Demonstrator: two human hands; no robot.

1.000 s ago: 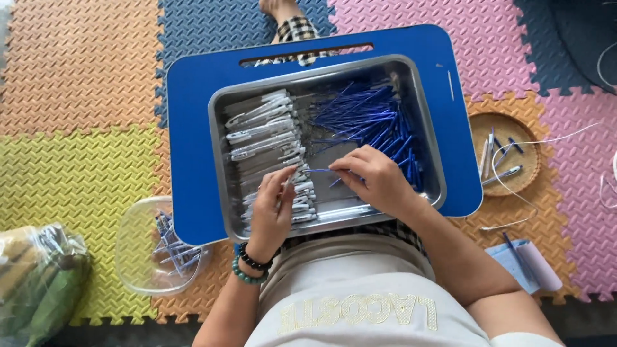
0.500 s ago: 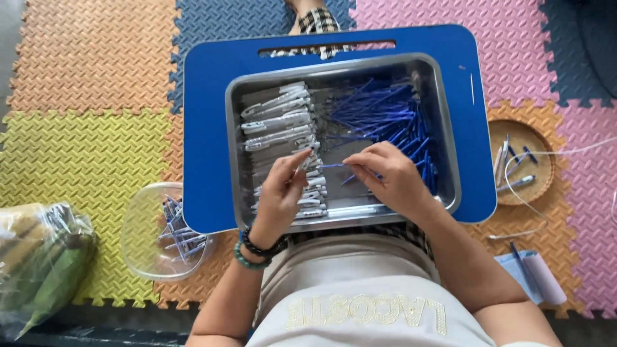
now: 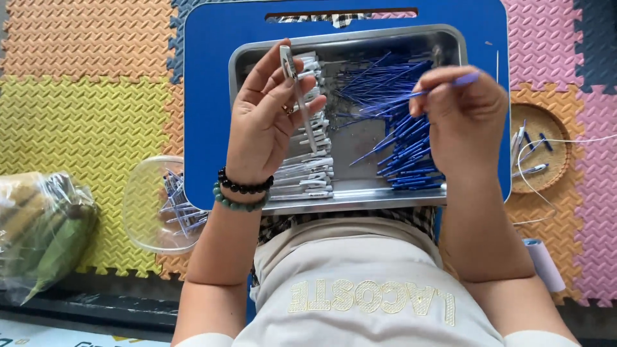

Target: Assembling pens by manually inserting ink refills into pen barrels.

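Note:
A metal tray rests on a blue lap board. Clear pen barrels lie stacked in its left half, and loose blue refills are piled in its right half. My left hand is raised over the barrels and holds one clear pen barrel between thumb and fingers, tip pointing down. My right hand is lifted above the refill pile and pinches one blue refill, which points left toward the barrel.
A clear plastic bowl with several finished pens sits on the foam mat at my left. A round wooden dish with pen parts lies at the right. A plastic bag of green bananas is at far left.
Both hands have risen from the tray. The left now holds a barrel upright and the right has picked up a single refill; the view has shifted closer.

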